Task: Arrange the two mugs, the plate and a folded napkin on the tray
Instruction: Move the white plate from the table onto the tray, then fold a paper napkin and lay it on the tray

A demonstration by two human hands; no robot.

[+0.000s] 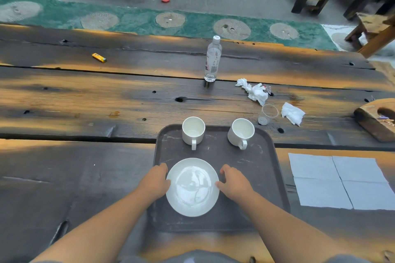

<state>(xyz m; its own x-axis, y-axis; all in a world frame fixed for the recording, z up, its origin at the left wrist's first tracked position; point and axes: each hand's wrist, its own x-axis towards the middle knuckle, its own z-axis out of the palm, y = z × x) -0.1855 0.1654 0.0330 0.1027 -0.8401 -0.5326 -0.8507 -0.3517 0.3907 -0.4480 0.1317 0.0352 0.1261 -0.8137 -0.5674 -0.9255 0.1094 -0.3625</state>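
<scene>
On the near part of a dark plank table (85, 102) lies a brown tray (267, 177), its near rim close to the table's front edge. A white plate (192, 187) sits on the tray's near half, a little left of the middle, with bare tray showing all round it and the most room to its right. The left hand (155, 179) rests against the plate's left rim and the right hand (233, 181) against its right rim; both are loosely curled, fingers bent down at the edge, thumbs touching the rim, so the plate is held lightly between them while it rests on the tray.

Two white mugs stand upright at the far rim, handles turned toward the person: the left mug (193, 131) just inside the far edge, the right mug (241, 132) near the far right corner. They are well apart from each other, and a strip of bare tray lies between them and the plate.

Right of the tray, near it but not touching, a pale napkin (342, 181) lies unfolded and flat on the table, its creases marking four quarters.

Beyond the tray's far right corner lie a clear cup (267, 114) tipped on its side and crumpled tissues (256, 92). A bottle (212, 60) stands farther back and a yellow lighter (99, 57) far left. The table left of the tray is open.
</scene>
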